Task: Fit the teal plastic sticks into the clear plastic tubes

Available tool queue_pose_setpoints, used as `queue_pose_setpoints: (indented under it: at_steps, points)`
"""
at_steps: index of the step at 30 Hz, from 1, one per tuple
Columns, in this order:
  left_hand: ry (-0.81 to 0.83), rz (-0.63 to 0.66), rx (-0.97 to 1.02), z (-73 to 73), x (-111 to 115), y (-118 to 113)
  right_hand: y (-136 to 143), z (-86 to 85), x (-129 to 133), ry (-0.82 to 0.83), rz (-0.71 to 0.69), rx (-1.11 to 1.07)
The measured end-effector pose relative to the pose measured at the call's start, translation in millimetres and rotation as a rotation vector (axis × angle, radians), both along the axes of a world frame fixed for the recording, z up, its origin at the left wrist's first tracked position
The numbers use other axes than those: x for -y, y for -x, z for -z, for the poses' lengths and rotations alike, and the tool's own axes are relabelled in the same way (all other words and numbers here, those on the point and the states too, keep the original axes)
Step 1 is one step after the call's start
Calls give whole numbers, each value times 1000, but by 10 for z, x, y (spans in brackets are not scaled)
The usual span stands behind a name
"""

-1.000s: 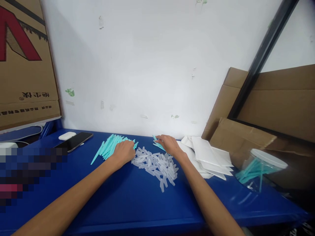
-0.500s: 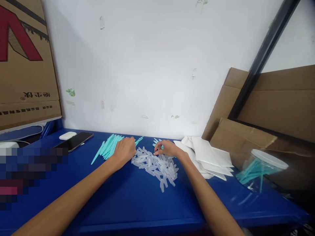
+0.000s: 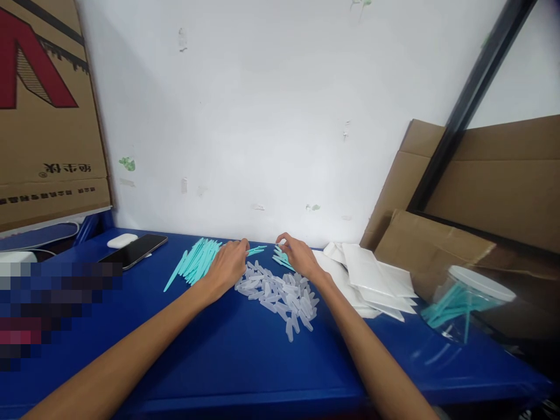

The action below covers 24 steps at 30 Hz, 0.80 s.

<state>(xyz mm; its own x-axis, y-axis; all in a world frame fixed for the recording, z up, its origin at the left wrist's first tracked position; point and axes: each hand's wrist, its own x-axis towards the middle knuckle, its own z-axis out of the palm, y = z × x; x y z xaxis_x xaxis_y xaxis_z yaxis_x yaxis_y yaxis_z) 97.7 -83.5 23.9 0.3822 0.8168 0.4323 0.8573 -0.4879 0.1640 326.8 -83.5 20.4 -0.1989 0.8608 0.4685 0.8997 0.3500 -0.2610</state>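
My left hand (image 3: 230, 262) is closed around a few slim teal plastic sticks (image 3: 257, 250), whose ends point right from the fingers. Under its wrist side lies a heap of the same teal sticks (image 3: 196, 263). My right hand (image 3: 297, 255) is raised behind the translucent cap-like pieces (image 3: 277, 294), thumb and forefinger pinched on what looks like one small translucent cap, mostly hidden. Beneath this hand rests a smaller group of teal sticks (image 3: 282, 258). The pile of translucent pieces spreads on the blue table between both forearms.
White packets (image 3: 376, 280) are stacked right of my right hand. A clear jar (image 3: 464, 309) with a white lid holds teal sticks. A phone (image 3: 135, 252) and a white case (image 3: 122, 240) lie left. Cardboard (image 3: 433, 245) leans at the right; a wall (image 3: 245, 116) rises behind.
My right hand has lifted from the translucent pile and moved up toward the wall. My left hand has shifted slightly right, and the sticks in it now point more level.
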Motion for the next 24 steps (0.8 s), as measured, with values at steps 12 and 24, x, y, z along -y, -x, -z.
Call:
queue_pose_setpoints:
  at_steps: [12,24]
  points:
    - [-24,80,127,31,-33,19,12,7,-27,17,9,-65]
    - [-23,143,162,6,-6,-17,-113,-65,13,32,-19,44]
